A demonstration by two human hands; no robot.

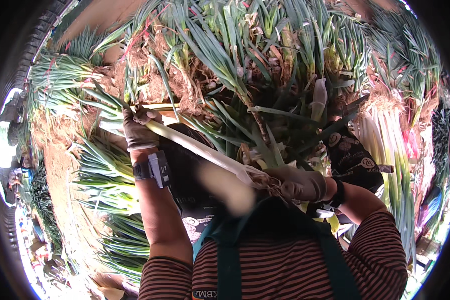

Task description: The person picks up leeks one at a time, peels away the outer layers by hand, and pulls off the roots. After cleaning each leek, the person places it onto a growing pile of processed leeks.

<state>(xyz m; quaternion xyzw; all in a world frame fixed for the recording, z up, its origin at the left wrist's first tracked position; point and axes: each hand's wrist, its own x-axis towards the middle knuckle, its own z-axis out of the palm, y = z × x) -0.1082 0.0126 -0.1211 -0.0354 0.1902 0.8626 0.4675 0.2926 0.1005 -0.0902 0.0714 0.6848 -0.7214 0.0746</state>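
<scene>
A long green onion slants across my lap, its green leaves at the upper left and its white shank running down to the right. My left hand, in a grey glove, is closed round it where the leaves begin. At the other end my right hand, also gloved, is closed at the root end, where loose brownish skin hangs ragged. Its fingertips are partly hidden. A pale, blurred shape shows just below the shank; I cannot make out what it is.
Bundles of green onions with roots and red ties stand piled in front. More lie on the left, and a white-stemmed bundle is at the right. Loose leaves and scraps lie between my knees. Brown ground shows at left.
</scene>
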